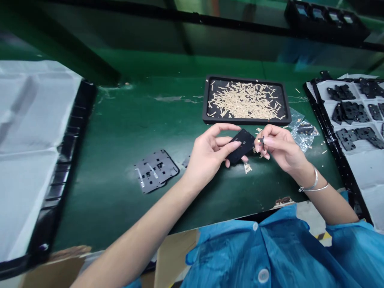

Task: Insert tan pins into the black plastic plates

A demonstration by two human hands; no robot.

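My left hand (210,154) grips a small flat black plate (242,145) between thumb and fingers, just above the green table. My right hand (277,146) is pinched at the plate's right edge, its fingertips closed on a tiny dark piece (262,140). A small tan strip (247,168) lies on the table right under both hands. Two thin bangles circle my right wrist.
A black tray (210,118) of tan strips lies behind the hands. A stack of dark plates (156,170) rests to the left. A clear bag (303,130) and white trays with black parts (349,114) sit at right. A white-lined black tray (69,152) fills the left.
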